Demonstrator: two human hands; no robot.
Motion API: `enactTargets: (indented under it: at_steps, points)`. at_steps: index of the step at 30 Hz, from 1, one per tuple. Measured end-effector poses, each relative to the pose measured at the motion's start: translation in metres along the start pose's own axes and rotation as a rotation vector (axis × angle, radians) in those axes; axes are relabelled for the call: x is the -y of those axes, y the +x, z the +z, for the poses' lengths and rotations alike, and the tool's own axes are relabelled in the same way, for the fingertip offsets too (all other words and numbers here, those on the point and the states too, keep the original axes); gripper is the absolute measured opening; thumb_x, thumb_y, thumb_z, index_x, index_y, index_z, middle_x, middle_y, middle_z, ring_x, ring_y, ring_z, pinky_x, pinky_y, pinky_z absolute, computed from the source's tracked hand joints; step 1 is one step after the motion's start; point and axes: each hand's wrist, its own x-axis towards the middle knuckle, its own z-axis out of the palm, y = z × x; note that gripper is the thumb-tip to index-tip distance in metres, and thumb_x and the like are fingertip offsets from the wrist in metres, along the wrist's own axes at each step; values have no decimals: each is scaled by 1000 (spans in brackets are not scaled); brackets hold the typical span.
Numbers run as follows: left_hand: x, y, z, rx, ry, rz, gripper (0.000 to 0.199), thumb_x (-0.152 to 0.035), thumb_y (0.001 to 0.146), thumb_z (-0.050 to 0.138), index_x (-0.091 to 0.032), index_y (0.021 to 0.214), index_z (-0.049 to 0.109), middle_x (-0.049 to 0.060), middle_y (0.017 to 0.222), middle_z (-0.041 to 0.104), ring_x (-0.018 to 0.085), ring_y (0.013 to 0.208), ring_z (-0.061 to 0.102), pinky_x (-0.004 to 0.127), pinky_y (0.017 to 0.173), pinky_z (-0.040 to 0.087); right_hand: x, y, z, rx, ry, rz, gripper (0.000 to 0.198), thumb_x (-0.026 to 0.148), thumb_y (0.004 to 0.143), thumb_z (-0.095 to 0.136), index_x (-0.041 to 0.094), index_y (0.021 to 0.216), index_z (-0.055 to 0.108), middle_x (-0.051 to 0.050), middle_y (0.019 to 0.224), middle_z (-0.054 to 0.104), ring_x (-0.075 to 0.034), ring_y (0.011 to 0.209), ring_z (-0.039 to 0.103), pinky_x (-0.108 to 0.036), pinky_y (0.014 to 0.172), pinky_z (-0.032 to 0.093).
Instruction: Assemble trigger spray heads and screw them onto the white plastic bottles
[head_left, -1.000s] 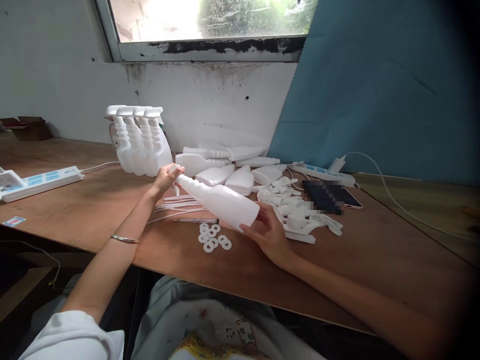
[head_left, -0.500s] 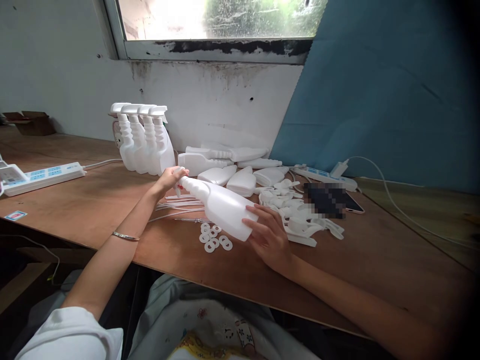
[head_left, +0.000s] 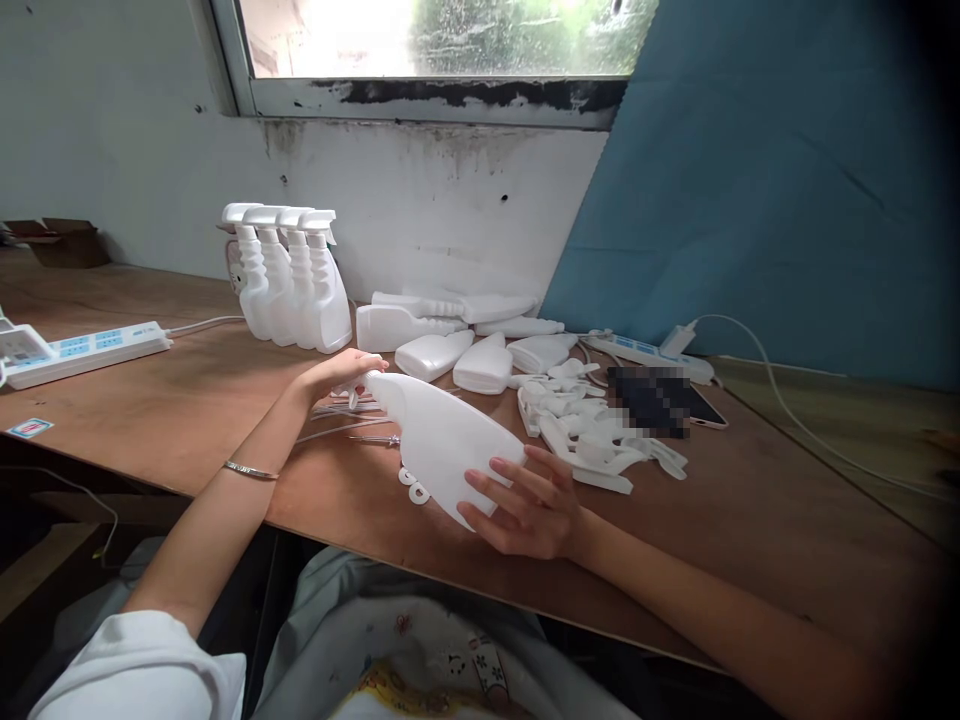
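Note:
A white spray bottle (head_left: 450, 440) lies tilted in the air over the table, its neck to the left and its base to the right. My left hand (head_left: 349, 370) is closed over the spray head at the neck end, hiding most of it. Around the base, the fingers of my right hand (head_left: 525, 505) are spread along the flat side and hold it. Just below the bottle are white ring washers (head_left: 415, 487), partly covered by it. Thin white tubes (head_left: 341, 420) lie on the table behind the neck, with a slim metal tool (head_left: 375, 440) beside them.
Several spray bottles with heads (head_left: 289, 280) stand at the back left. Loose bottles (head_left: 484, 362) lie by the wall, and spray heads (head_left: 570, 420) are heaped at right near a phone (head_left: 705, 408). Power strips (head_left: 90, 352) sit on both sides.
The bottle has been turned about its long axis, so its broad side now faces me, and it covers more washers. My right hand has shifted slightly downward with its fingers more spread.

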Motion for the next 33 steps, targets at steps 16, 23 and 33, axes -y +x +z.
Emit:
enactTargets:
  at_steps: [16,23,33]
  points:
    - [-11,-13,-6,15,-116,69,24,-37,69,61,-14,75,62,1,62,56,12,50,49,20,43,34,-4,-11,3,48,27,235,30,4,76,57,26,96,58,-1,104,64,-18,101,54,-40,90,45]
    - [-9,-12,-22,71,-319,159,40,-44,70,56,-12,92,64,8,80,62,15,63,55,24,55,45,-4,-12,5,35,51,353,24,7,76,57,24,93,53,-3,101,63,-20,98,54,-41,85,46]
    - [-43,-26,17,88,-857,517,45,-42,67,60,-14,103,59,7,100,64,21,97,56,27,78,45,-5,-14,5,-7,28,322,21,8,75,57,23,89,50,-5,106,57,-19,95,51,-40,80,48]
